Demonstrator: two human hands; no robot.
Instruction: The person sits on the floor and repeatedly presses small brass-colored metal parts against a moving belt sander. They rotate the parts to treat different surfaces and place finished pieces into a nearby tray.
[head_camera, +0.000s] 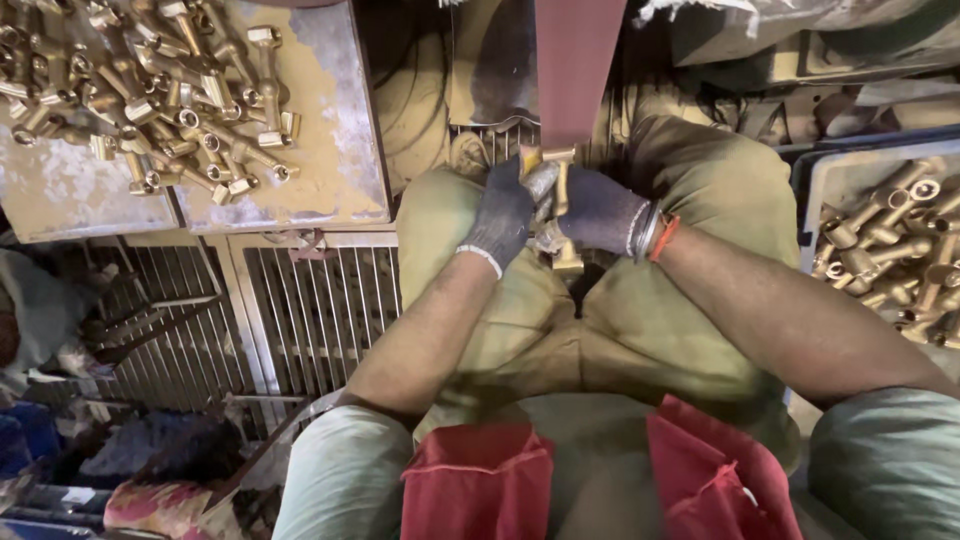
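Where the dark red sanding belt (572, 70) runs down the upper middle of the view, a cramped, dust-coated workshop station is seen, and all places below are given relative to that belt. Beneath and to the left of the belt, a slatted metal grille (300, 320) forms the machine front, with a cluttered floor further left. Directly below the belt, the person's knees are seen under olive-yellow padding (560, 330), and a red cloth (600, 480) is draped lower still. To the upper left of the belt, a worn, yellow-stained metal table (330, 150) is covered with a heap of brass fittings (150, 90). To the right of the belt, a grey tray (830, 180) is filled with further brass fittings (900, 250).

At the belt's lower end, a brass tap fitting (560, 200) is held against or just beside the belt; contact cannot be confirmed. The fitting is gripped from the left by the left hand (500, 215) and from the right by the right hand (605, 215), both in dark knit gloves. The fingers of both hands are curled closely around the fitting.
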